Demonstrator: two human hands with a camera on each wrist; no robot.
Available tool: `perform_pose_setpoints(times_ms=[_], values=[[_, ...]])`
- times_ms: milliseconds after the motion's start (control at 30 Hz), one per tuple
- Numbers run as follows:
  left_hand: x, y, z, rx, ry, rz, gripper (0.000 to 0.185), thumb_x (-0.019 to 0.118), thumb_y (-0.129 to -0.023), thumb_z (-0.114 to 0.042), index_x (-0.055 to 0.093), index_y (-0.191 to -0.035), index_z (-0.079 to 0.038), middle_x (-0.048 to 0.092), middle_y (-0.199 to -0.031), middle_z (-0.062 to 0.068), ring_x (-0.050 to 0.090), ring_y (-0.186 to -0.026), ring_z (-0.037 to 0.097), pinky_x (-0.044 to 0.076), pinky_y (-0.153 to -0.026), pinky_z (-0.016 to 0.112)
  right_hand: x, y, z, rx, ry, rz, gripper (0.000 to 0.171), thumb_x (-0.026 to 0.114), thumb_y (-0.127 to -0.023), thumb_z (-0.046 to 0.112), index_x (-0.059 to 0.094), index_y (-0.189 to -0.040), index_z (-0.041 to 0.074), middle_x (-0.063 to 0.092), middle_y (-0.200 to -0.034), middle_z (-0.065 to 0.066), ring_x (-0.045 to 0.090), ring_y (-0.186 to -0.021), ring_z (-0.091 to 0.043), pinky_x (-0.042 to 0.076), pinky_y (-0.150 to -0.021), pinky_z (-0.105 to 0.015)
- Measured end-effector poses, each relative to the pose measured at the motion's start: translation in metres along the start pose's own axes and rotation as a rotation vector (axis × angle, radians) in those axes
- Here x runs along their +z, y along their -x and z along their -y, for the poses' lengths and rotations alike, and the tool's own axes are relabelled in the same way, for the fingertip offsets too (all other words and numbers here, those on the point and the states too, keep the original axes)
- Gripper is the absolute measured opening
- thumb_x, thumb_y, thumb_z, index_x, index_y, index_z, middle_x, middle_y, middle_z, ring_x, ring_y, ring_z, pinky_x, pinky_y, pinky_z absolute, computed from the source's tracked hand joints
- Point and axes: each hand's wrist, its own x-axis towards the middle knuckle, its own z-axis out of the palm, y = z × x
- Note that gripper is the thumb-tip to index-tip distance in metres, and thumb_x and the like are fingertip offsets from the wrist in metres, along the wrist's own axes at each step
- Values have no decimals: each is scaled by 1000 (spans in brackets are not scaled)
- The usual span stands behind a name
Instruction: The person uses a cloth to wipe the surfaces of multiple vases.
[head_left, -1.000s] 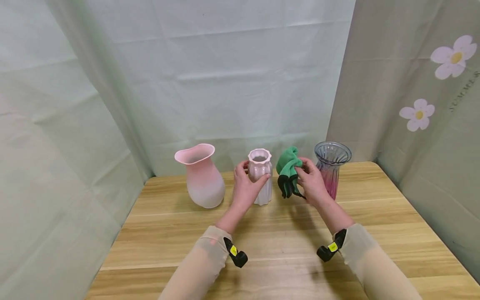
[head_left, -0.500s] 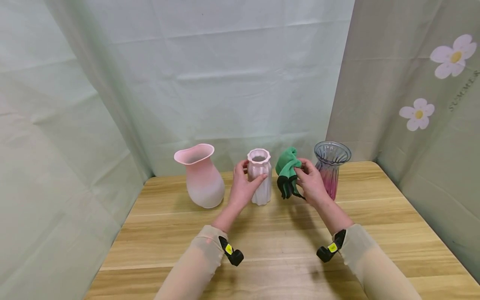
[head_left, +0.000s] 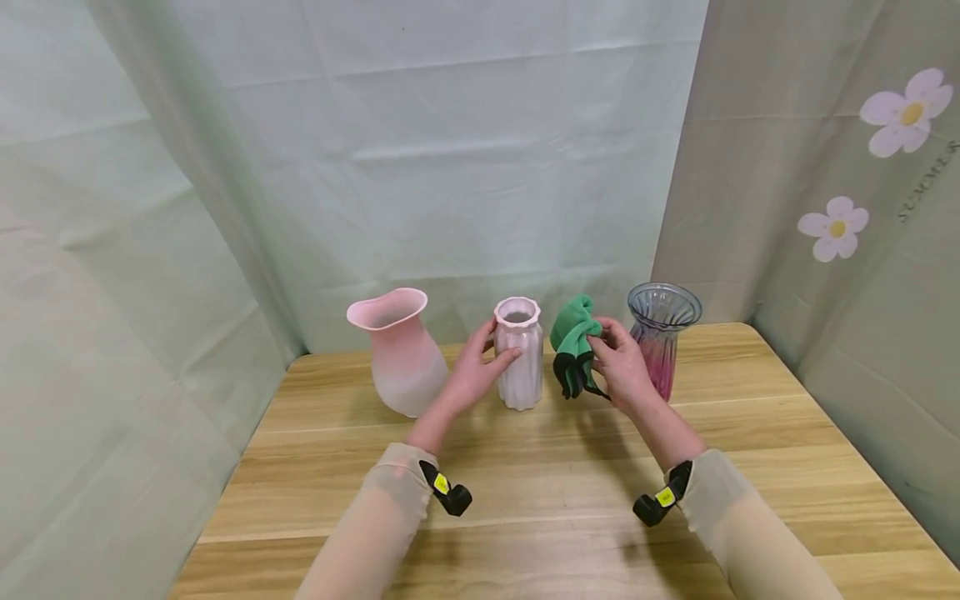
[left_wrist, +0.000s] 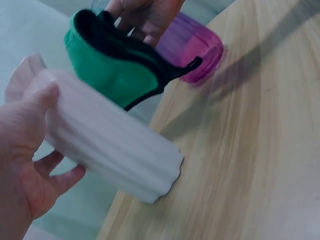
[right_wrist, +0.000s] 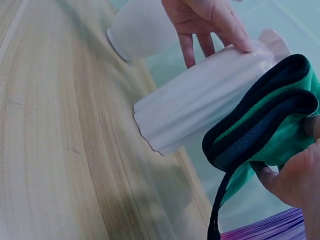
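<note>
pink gradient vase [head_left: 397,354] is sitting far left on the wooden table [head_left: 525,483], wide wavy mouth, upright, not being touched.

left hand [head_left: 472,375] is reaching in just right of it, thumb tip pressing the front of the ribbed white vase [head_left: 519,354] near the shoulder, fingers [left_wrist: 50,165] going loosely round the back side. grip is loose and mostly open, more a light touch than a clamp; the left wrist view is showing the thumb flat on the ribs and daylight between palm and vase. ribbed white vase is standing upright on the table, centre of the row, scalloped rim up, base fully down.

green cloth [head_left: 573,337] with black edging is hanging bunched just right of the ribbed vase, off the table; in the right wrist view it's folded over with a black loop dangling, overlapping the vase's upper part, can't tell if it's actually touching.

right hand [head_left: 622,371] is pinching that cloth, fingers curled tight round the bunch, thumb on the near side.

ribbed glass vase [head_left: 663,333], smoky top fading to magenta, is standing upright behind and right of the right hand, nobody holding it.

both wrists are wearing black clips with yellow tags; beige sleeves.
</note>
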Motion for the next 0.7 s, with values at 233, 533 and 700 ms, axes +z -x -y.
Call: perform_pose_setpoints(times_ms=[233,533,700], values=[[-16,-4,8,-21,56,145,71,66,-101,-37,30,-162,-30,38,-161,4,39,-144,32,43,-111,49,1,1,2,-3,0,5,17,51,-107,4,55,-123,7,52,-116,-7,58,-100,-14,56,-78,-25],[-22,-6,14,-23,74,185,72,65,-102,-37,27,-163,-29,39,-160,3,39,-144,28,42,-112,46,16,-6,3,-5,17,24,26,52,-106,4,51,-132,-3,53,-118,-9,59,-97,-12,55,-78,-25],[-21,-6,13,-22,78,187,72,66,-102,-36,28,-163,-29,37,-161,2,38,-145,28,42,-112,45,32,-14,4,-12,27,43,29,54,-106,4,52,-133,-4,55,-119,-10,58,-99,-13,54,-77,-24]])
